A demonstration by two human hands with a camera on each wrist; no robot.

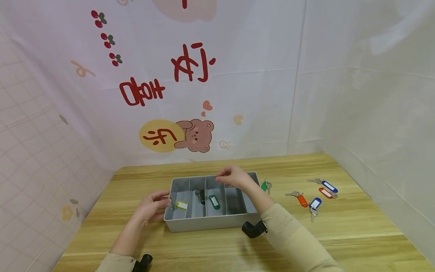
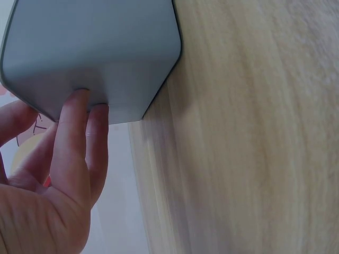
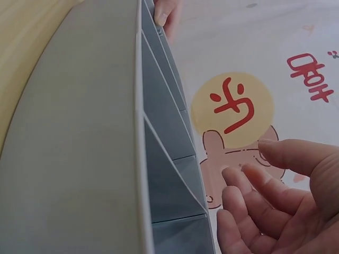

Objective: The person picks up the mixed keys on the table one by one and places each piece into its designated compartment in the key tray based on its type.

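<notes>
A grey divided tray [image 1: 210, 221] stands on the wooden table. My left hand [image 1: 151, 207] grips its left end; in the left wrist view two fingertips touch the outer end wall. Over the tray's right half, my right hand [image 1: 234, 177] hovers with loosely curled fingers and nothing visible between them. From the left, the compartments hold a key with a yellow tag [image 1: 181, 205], one with a black tag [image 1: 202, 196] and one with a dark green tag [image 1: 215, 202]. My right forearm partly hides the rightmost part of the tray.
Right of the tray lies a key with a green tag [image 1: 264, 186]. Farther right are keys with an orange-red tag [image 1: 302, 201], a red tag [image 1: 325, 192] and two blue tags, one nearer [image 1: 315, 204] and one farther [image 1: 329, 186]. A printed cloth [image 1: 258, 113] hangs behind the table.
</notes>
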